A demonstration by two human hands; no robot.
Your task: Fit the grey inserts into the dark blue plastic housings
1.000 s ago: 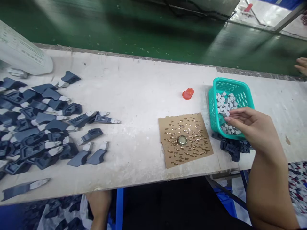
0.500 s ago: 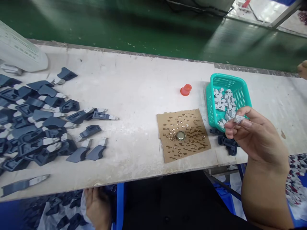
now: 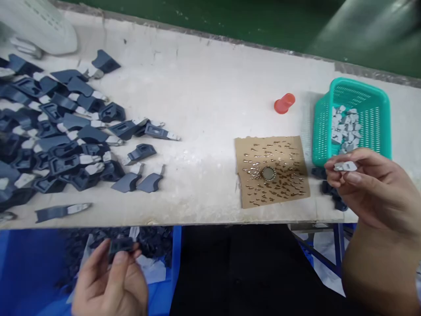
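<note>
Above the blue bin below the table edge, my left hand (image 3: 112, 278) grips a dark grey part (image 3: 120, 246) between thumb and fingers. My right hand (image 3: 378, 188) pinches a small light grey piece (image 3: 346, 166) in front of the green basket (image 3: 384, 118), which holds more light grey pieces (image 3: 345, 129). Left of it lies a cardboard sheet (image 3: 250, 151) covered with glossy brown drops, a round metal cap (image 3: 268, 174) on it. Many dark parts with light grey tips (image 3: 66, 164) are heaped on the left of the table.
A red plastic piece (image 3: 284, 103) stands behind the cardboard. A white container (image 3: 52, 26) is at the back left. Dark parts (image 3: 333, 193) lie partly behind my right hand. The blue bin (image 3: 29, 263) holds dark parts and plastic wrap.
My left hand has come up from the bin with a dark part in it. My right hand still holds the light piece, now turned flatter. The view has shifted, moving the table items within it.
</note>
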